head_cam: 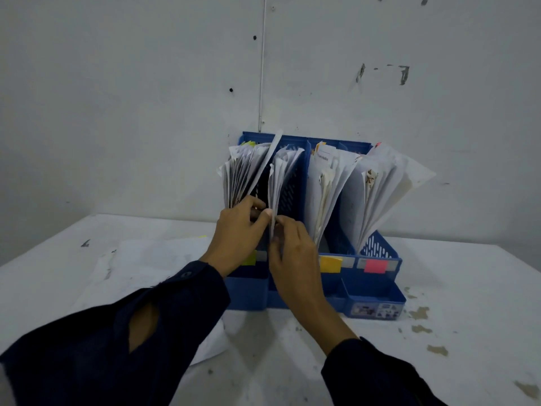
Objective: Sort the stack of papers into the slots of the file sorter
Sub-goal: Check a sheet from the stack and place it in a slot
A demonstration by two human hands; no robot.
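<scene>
Your sleeves (96, 341) lead to both hands at the sorter (371, 285). Left fingers (259, 219) and right fingers (282, 230) pinch one upright sheet (273, 197), its long axis rising above them into the second slot.

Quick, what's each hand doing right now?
Left hand: pinching the papers in the second slot.
Right hand: fingers curled on the same papers' edge.

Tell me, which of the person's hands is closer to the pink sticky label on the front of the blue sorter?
Right. The right hand is at the second slot's papers, a couple of slots left of the pink label. The left hand is farther left still, at the first slot of the file sorter.
</scene>
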